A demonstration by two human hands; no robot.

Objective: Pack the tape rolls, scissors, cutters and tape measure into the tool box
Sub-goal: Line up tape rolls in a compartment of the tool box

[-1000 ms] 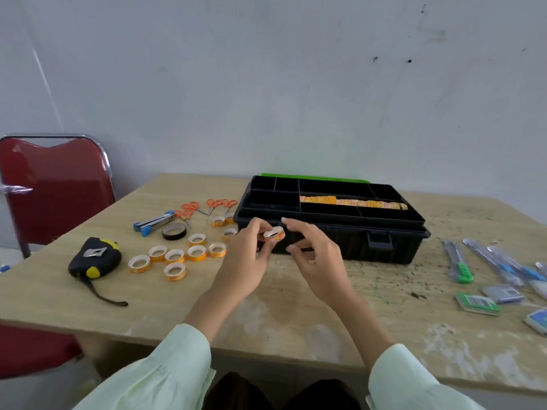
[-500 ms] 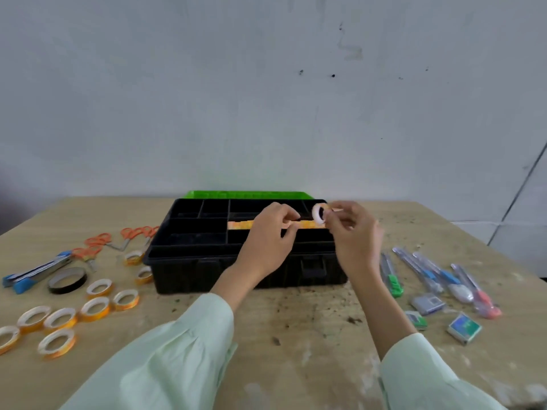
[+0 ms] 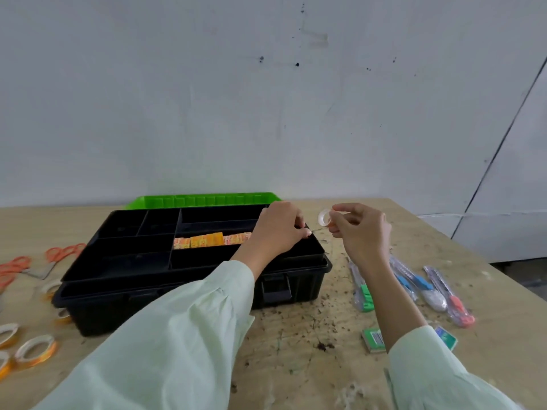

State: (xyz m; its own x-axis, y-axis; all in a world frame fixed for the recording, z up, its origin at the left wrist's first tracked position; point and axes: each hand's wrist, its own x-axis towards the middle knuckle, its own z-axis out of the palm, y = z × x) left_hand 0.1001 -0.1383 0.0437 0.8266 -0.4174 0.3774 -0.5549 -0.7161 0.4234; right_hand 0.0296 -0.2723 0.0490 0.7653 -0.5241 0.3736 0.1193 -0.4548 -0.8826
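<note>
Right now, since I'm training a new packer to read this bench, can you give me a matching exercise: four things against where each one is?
Things:
1 scissors
2 green-ended cutter
3 orange patterned row
4 single tape roll

Places:
A in a compartment of the tool box
B pinched by the right hand
C on the table, left of the tool box
D on the table, right of the tool box

Pairs: 1-C, 2-D, 3-A, 4-B

Two bare hands, loose pale mint-green long sleeves, gathered cuffs
</note>
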